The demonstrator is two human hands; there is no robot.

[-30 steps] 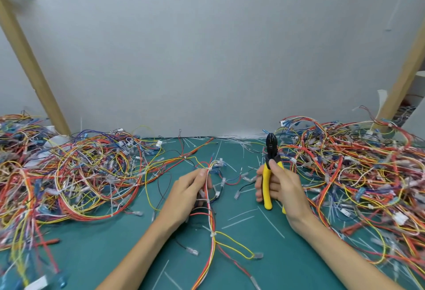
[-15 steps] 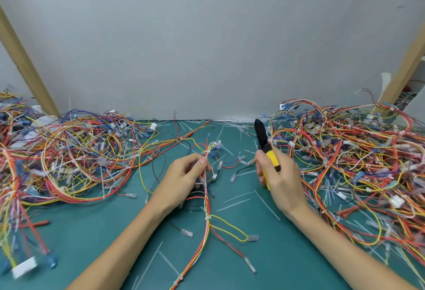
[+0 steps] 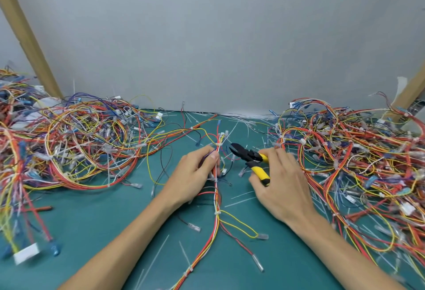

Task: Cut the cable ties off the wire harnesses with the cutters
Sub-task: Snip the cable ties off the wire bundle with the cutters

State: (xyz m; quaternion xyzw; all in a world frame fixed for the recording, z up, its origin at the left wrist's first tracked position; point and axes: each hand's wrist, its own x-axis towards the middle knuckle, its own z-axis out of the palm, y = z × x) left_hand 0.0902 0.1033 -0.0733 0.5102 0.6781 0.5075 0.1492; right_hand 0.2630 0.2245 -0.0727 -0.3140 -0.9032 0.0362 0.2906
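Observation:
A wire harness (image 3: pixel 216 200) of red, orange and white wires runs up the middle of the green mat. My left hand (image 3: pixel 195 174) pinches it near its upper end, just below a white cable tie (image 3: pixel 218 144). Another white tie (image 3: pixel 216 212) binds the bundle lower down. My right hand (image 3: pixel 278 183) grips the yellow handles of the cutters (image 3: pixel 249 158). Their black jaws point left, tips slightly apart, a short way right of the upper tie and not touching it.
A big tangle of harnesses (image 3: pixel 76 142) fills the left of the green mat (image 3: pixel 96 227), another pile (image 3: pixel 358 163) the right. Cut white tie strips (image 3: pixel 241 200) lie scattered on the mat. A grey wall stands behind, with slanted wooden posts (image 3: pixel 25 32) at both sides.
My right hand has tipped the cutters from upright to pointing left, bringing the jaws close to the harness's top tie. My left hand keeps its hold on the bundle.

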